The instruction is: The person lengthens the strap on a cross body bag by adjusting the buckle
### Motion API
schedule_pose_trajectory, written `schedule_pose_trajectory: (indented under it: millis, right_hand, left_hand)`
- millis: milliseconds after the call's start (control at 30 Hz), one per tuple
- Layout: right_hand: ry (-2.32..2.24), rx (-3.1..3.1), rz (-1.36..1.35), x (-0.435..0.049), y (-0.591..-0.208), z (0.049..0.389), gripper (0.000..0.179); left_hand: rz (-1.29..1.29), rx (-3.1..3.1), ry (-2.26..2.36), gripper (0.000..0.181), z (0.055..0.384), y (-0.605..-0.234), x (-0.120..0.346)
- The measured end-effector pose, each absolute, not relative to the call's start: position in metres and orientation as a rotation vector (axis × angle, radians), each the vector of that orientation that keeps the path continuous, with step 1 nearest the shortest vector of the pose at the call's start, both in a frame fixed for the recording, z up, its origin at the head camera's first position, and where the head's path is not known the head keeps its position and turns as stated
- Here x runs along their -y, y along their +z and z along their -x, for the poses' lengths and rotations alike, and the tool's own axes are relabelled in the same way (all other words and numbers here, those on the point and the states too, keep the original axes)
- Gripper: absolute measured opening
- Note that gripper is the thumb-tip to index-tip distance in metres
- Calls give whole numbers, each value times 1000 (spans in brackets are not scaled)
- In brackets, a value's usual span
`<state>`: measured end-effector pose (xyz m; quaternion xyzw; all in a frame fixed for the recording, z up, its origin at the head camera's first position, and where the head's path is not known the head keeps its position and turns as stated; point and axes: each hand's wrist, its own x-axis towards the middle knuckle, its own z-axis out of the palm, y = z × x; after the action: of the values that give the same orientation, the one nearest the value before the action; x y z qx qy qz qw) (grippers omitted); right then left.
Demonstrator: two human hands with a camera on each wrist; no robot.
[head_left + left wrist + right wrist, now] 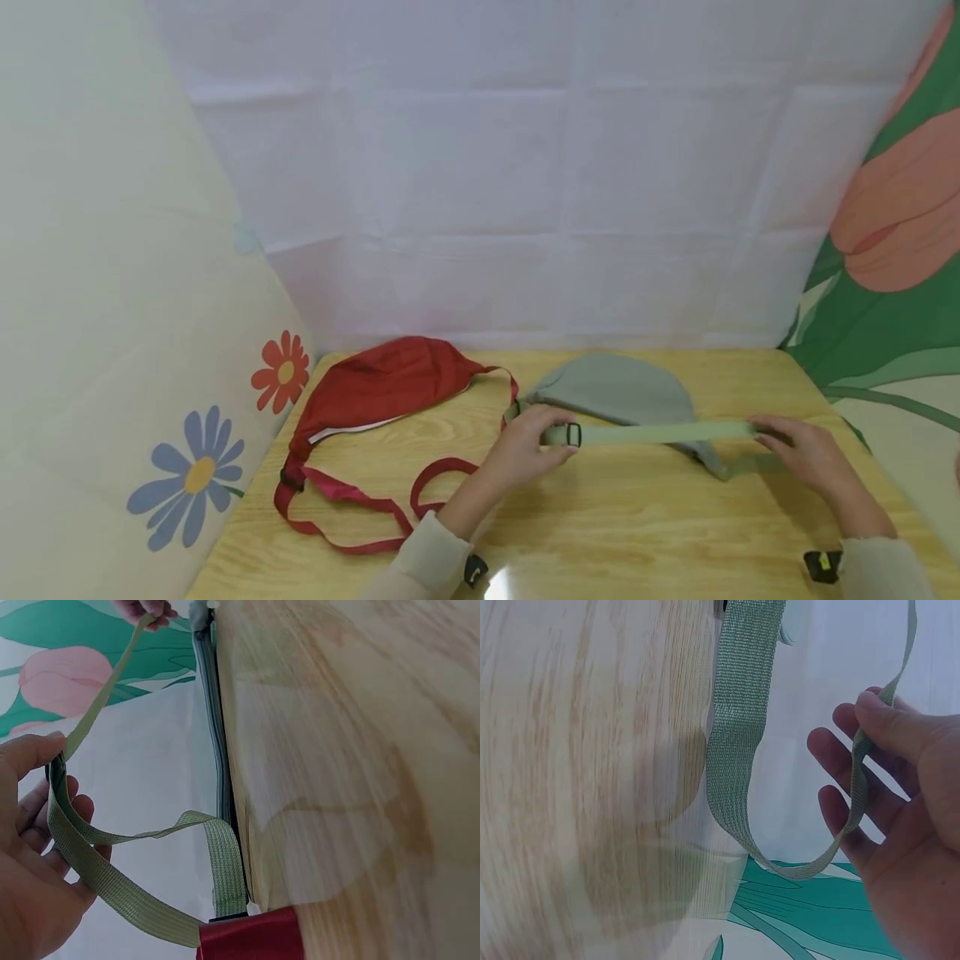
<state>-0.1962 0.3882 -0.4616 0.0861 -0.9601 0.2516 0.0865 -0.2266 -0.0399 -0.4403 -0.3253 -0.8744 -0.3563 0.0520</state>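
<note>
A pale green webbing strap [667,432] stretches taut between both hands, above the table and in front of a grey-green waist bag [626,387]. My left hand [525,442] pinches the strap at its black slide buckle [573,434]. Below that hand the strap [127,896] loops down to the table in the left wrist view. The other end is pinched between thumb and fingers of my right hand [806,458]. From there the strap [739,727] hangs in a loop back toward the bag. Left of my left hand lies a red waist bag [390,383].
The red bag's strap [360,546] curls over the left part of the wooden table [637,542]. A white cloth [480,167] hangs behind, with flower-printed cloths [900,208] at the sides. Black wrist devices [823,566] are by the sleeves.
</note>
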Motion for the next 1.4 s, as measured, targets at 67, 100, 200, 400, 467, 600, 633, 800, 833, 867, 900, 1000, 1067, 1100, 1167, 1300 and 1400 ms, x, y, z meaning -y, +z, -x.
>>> schedule_pose_trajectory:
  millis: [67,100,200,400,467,600,633,800,833,867,900,1000,1067,1100,1167,1300,1400]
  right_hand:
    - [754,2890,-253,-389,-461,196,27]
    - [755,2901,-257,-389,-461,196,28]
    - [757,2912,-280,-388,-461,197,27]
    - [867,2892,-416,-379,-457,194,23]
    - [915,2902,-456,-374,-454,192,21]
    - [954,2952,-514,-366,-448,190,19]
    - [965,2965,-529,-364,-448,189,19]
    - [1003,3001,-646,-355,-447,185,15]
    - [1021,3007,-666,-354,-447,184,13]
    - [1050,3018,-685,-352,-447,183,10]
    - [1084,3024,-706,-351,-448,182,7]
    - [1219,3039,-765,-347,-449,180,6]
    - [1301,3031,-806,-343,-451,179,8]
    - [1321,3017,-838,-342,-452,179,9]
    - [1351,3001,-898,-340,-453,179,9]
    - [1413,3011,-986,-338,-455,178,14]
    - [1417,3042,-1028,-335,-456,176,15]
  left_hand:
    - [1008,2656,-1067,35,226,-441,39]
    - [1018,2650,-1054,35,226,-441,39]
    - [1050,2654,-1032,34,226,-440,40]
    - [1121,2713,-945,31,222,-440,44]
    - [1142,2722,-902,30,220,-442,46]
    - [1158,2761,-845,30,215,-445,49]
    - [1157,2788,-848,30,214,-445,49]
    - [1177,2912,-837,31,208,-448,52]
    - [1188,2927,-824,32,207,-448,52]
    - [1203,2936,-805,32,206,-450,53]
    - [1218,2946,-788,33,205,-451,53]
    - [1277,2958,-709,34,202,-454,55]
    - [1305,2960,-664,34,199,-457,57]
    - [1315,2956,-643,35,198,-457,57]
    - [1319,2954,-617,36,196,-457,58]
    - [1317,2956,-561,37,192,-456,59]
    - [1329,2968,-538,36,190,-454,59]
